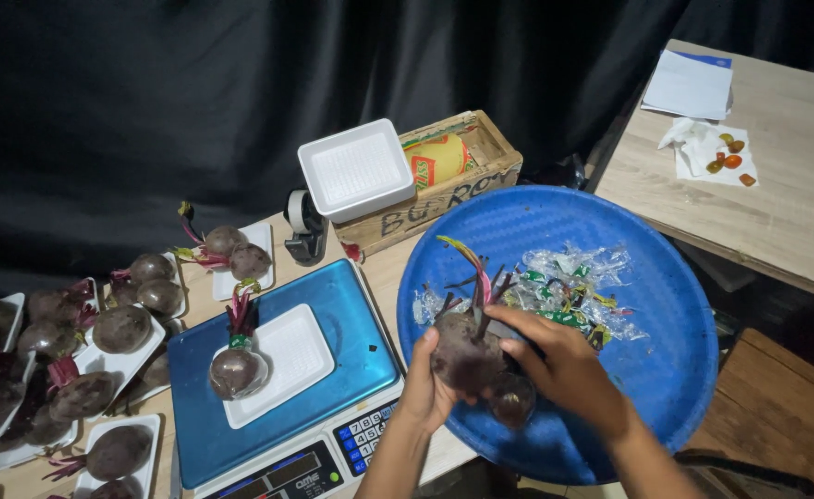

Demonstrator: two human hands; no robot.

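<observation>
Both hands, left hand and right hand, are clamping a beetroot over the blue basin at lower centre, seemingly unwrapping it

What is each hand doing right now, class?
Left hand: closed on the beetroot, from its left.
Right hand: closed on the same beetroot, from above.

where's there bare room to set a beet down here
Free: the white tray on the blue scale, right of its beet; the blue basin's right side, past the plastic scraps. Crowded: the trays of beets at left.
</observation>
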